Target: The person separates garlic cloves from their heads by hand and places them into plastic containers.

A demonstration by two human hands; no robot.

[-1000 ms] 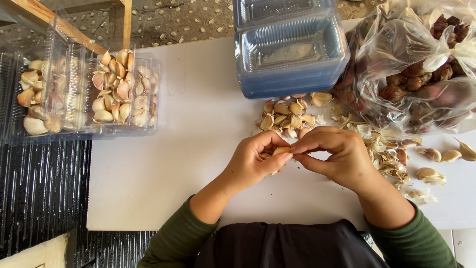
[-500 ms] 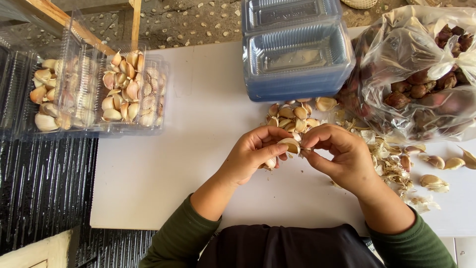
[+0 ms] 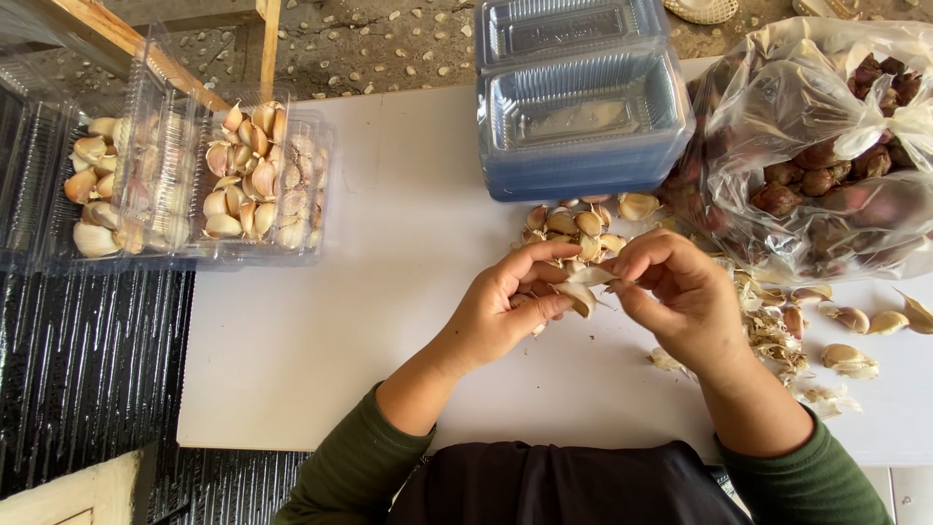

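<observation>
Clove: a pale papery-skinned garlic clove is held between both hands, long axis slanting down-right.
Left hand: pinched on the clove (underneath).
Right hand: fingertips pinched on its loose skin.

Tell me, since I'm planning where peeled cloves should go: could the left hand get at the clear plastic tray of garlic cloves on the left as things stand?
Probably yes, once freed. The left hand is pinching a garlic clove with the right hand, but only bare white tabletop lies between it and the clear plastic tray of garlic cloves.
</observation>
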